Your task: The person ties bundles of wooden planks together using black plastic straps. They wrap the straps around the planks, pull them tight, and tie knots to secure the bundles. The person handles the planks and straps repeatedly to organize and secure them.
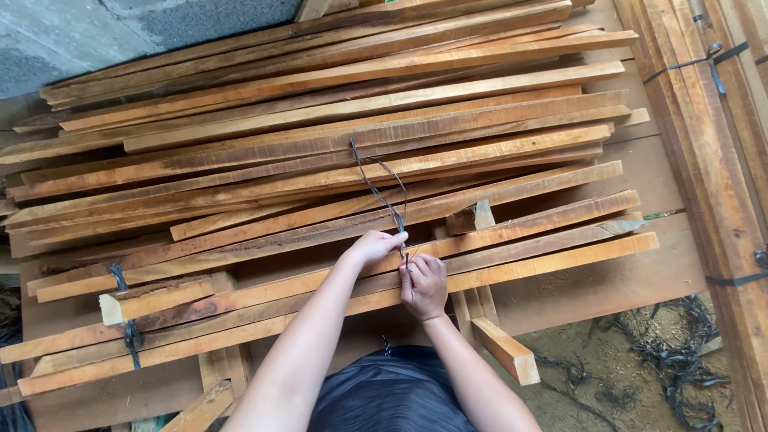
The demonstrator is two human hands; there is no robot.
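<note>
Both hands are working a thin dark wire (382, 196) that loops up over a messy stack of long wooden slats (336, 152). The left hand (374, 246) is pinched shut on the wire's lower end near the stack's front edge, and the right hand (423, 286), just beside it, is closed on the same wire. A short wood block (470, 218) sits close by on the slats.

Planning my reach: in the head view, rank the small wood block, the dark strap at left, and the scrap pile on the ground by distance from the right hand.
1. Wood block, just above right of the right hand.
2. Scrap pile, lower right on the ground.
3. Dark strap, far left around the planks.
</note>
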